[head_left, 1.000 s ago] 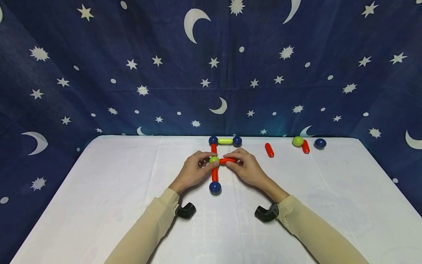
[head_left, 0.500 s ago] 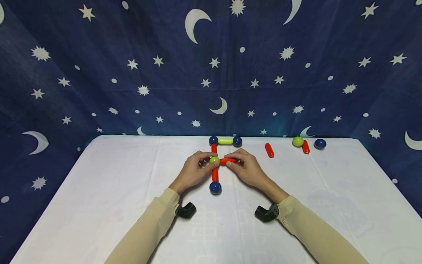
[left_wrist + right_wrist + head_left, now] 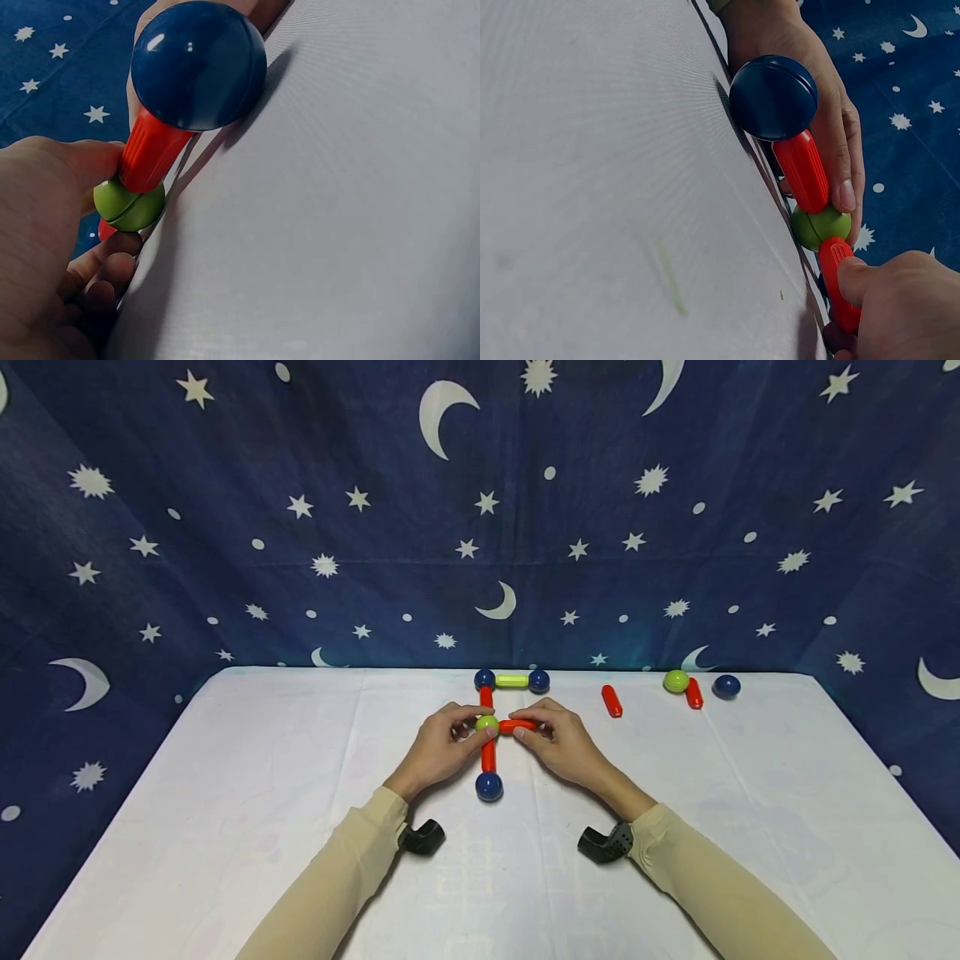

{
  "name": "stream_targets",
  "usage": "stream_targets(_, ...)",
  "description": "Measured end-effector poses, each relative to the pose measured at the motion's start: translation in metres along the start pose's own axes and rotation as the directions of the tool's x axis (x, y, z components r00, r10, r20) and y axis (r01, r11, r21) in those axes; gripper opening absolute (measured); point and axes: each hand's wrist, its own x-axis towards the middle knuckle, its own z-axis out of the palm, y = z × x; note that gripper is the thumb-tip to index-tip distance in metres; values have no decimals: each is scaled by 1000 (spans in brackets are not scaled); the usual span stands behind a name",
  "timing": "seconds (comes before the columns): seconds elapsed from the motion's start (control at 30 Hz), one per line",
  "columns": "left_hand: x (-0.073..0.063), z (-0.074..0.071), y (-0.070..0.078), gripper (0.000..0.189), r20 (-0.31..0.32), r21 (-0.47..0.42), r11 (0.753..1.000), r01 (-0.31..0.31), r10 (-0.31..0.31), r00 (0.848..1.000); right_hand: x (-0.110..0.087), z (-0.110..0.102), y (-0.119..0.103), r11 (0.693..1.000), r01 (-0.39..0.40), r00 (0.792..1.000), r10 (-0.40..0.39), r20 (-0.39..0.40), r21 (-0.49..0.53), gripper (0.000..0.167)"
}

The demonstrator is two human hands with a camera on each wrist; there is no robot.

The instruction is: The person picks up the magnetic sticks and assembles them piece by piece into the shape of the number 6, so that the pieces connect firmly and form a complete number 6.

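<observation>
Fingers of left hand (image 3: 442, 741) pinch green ball (image 3: 487, 724); fingers of right hand (image 3: 561, 742) grip red rod (image 3: 516, 727) touching it. Navy ball (image 3: 489, 787): just below left fingers, head view.

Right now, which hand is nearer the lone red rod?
Right hand: it sits left of the lone red rod, slightly nearer the viewer; the left hand is farther left, pinching a green ball.

Left fingers (image 3: 472, 744) and right fingers (image 3: 532, 740) pinch close together.
</observation>
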Motion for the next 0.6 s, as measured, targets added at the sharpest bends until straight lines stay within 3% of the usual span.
stream_targets(0.23, 0, -3, 1, 34, 12, -20, 1000, -9, 9, 1000, 0, -1, 0, 1000, 1, 1000, -1, 1, -4, 27)
stream_targets(0.47, -6, -8, 2, 31, 9, -112, 993, -24, 25, 1000, 0, -1, -2, 1000, -18, 1000, 19, 9, -23, 28)
stream_targets(0.6, -17, -14, 4, 31, 86, -166, 986, -19, 33, 996, 0, 0, -1, 1000, 7, 1000, -7, -1, -14, 27)
